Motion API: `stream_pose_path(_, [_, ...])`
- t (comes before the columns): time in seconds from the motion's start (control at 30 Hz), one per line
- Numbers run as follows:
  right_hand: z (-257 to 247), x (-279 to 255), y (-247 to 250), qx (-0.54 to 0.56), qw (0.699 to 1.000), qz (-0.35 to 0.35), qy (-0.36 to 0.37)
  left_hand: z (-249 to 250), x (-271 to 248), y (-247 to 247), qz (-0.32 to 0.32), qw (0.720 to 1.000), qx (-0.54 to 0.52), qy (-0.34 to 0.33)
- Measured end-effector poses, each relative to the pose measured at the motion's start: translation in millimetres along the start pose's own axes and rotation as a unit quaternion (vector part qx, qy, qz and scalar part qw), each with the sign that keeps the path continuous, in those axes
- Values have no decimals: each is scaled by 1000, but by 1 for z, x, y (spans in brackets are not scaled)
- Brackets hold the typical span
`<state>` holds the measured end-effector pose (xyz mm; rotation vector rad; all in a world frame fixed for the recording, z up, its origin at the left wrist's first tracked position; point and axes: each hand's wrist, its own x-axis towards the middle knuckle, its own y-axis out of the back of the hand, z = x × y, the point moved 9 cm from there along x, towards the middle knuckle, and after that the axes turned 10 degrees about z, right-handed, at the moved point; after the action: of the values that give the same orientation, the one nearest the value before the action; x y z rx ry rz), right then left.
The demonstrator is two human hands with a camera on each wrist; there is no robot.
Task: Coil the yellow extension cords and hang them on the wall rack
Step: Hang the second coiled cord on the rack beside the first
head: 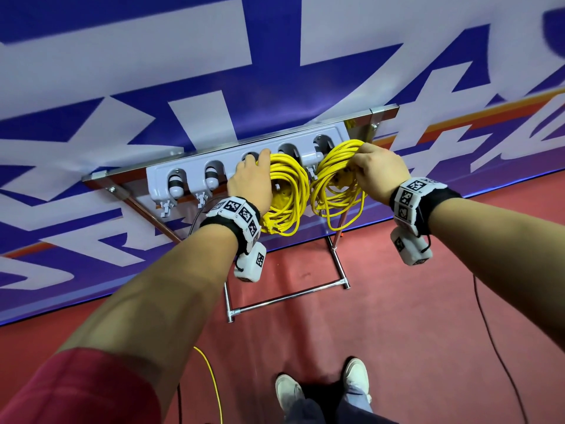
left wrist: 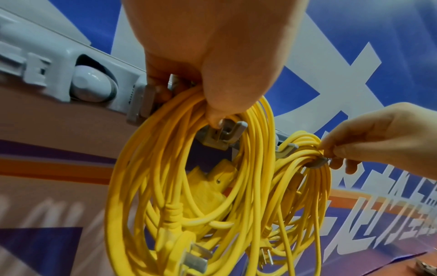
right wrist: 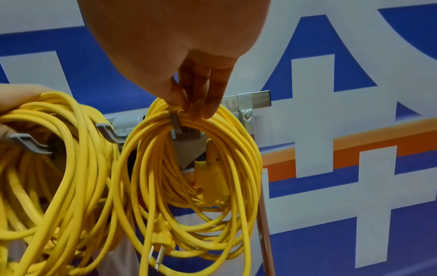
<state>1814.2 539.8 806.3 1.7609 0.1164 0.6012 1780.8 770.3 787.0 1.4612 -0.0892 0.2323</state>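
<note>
White shoes (head: 324,390) stand near on the red floor. Farther off, the left hand (head: 250,182) grips one yellow cord coil (head: 286,191) and the right hand (head: 379,168) pinches the other coil (head: 336,179). Both coils hang on the far grey wall rack (head: 214,175). Each loop should sit deep on its hook before a hand lets go.

No word, brand or number can be read here. The banner (head: 275,71) behind the rack carries huge white strokes on blue with an orange stripe, parts of large characters cut off by the frame; I cannot make out any of them. The wristbands (head: 235,209) show black-and-white square code markers, patterns only, with no lettering on them.
</note>
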Motion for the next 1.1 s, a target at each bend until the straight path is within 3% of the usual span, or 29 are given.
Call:
stream_pose_path(0.17, [-4, 5, 8, 9, 999, 13, -39, 0, 1, 0, -4, 1000, -1, -3])
stream_pose_path(0.3, [-40, 11, 8, 60, 998, 34, -8, 0, 1, -1, 4, 1000, 4, -4])
stream_pose_path(0.4, [-82, 20, -8, 101, 994, -7, 27, 0, -1, 0, 13, 1000, 8, -2])
stream_pose_path(0.53, [-118, 29, -29, 70, 994, -67, 56, 1, -5, 1, 22, 999, 24, -8])
stream_pose_path(0.63, [-120, 38, -35, 48, 993, -94, 57, 1, -8, 2, 22, 999, 30, -23])
stream_pose_path(0.8, [-117, 41, -32, 44, 992, -70, 93, 3, -10, 3, 50, 997, 38, -33])
stream_pose_path(0.97, [-119, 38, -48, 24, 995, -71, 70, 6, -14, -3, 89, 990, 80, -73])
stream_pose_path(1.1, [-120, 35, -56, 38, 994, -83, 63, 8, -22, -13, 85, 988, 107, -78])
